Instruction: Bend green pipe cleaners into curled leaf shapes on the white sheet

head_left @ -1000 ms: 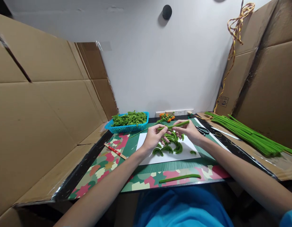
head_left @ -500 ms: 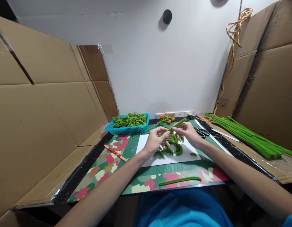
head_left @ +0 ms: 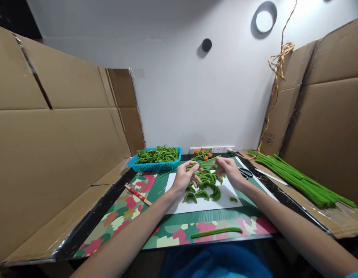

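Between my hands, above the white paper (head_left: 222,204), thin green fuzzy stems (head_left: 208,165) stretch across a small gap. My left hand (head_left: 185,175) pinches them at their left end. The fingers of my right hand (head_left: 227,168) close on the right end. Curved green fuzzy pieces (head_left: 207,185) lie on the paper under and in front of my hands, with one small piece (head_left: 233,199) apart at the right. A longer green fuzzy strip (head_left: 216,232) rests on the patterned mat near the front edge.
A blue basket (head_left: 155,166) of green pieces stands at the back left. Orange flowers (head_left: 202,155) lie at the back. Black scissors (head_left: 245,172) and a pile of long green stems (head_left: 297,179) are at the right. Chopsticks in a red wrapper (head_left: 137,194) lie left.
The view has tilted up a little. The stems between my hands now show as separate thin strands, where they formed one thicker bundle. My hands are slightly farther apart.
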A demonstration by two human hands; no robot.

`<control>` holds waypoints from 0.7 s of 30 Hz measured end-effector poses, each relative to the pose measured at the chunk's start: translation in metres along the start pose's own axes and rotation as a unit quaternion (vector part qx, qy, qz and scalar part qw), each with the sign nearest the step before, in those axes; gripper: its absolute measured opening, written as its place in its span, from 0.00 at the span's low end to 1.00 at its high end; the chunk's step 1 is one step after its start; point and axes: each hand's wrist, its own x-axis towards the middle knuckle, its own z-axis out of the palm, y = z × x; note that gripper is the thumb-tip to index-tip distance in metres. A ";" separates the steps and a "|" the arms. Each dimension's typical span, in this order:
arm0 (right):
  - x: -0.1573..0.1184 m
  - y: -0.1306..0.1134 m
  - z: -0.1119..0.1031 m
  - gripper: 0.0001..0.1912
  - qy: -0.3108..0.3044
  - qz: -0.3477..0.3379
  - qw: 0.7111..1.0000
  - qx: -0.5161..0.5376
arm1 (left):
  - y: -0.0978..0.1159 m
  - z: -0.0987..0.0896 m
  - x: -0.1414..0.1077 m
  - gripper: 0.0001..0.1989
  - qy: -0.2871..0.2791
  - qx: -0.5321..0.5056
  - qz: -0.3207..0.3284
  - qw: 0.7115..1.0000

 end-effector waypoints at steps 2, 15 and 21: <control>0.000 0.003 0.003 0.29 -0.008 -0.008 0.999 -0.036 | 0.001 -0.005 0.002 0.29 0.013 0.001 0.007 1.000; -0.002 0.006 0.001 0.14 -0.083 -0.354 0.810 -0.460 | -0.007 -0.007 -0.009 0.29 0.077 0.059 -0.031 0.995; 0.005 -0.012 -0.014 0.09 -0.078 -0.401 0.732 -0.545 | 0.006 0.008 -0.012 0.28 0.124 0.069 -0.067 0.988</control>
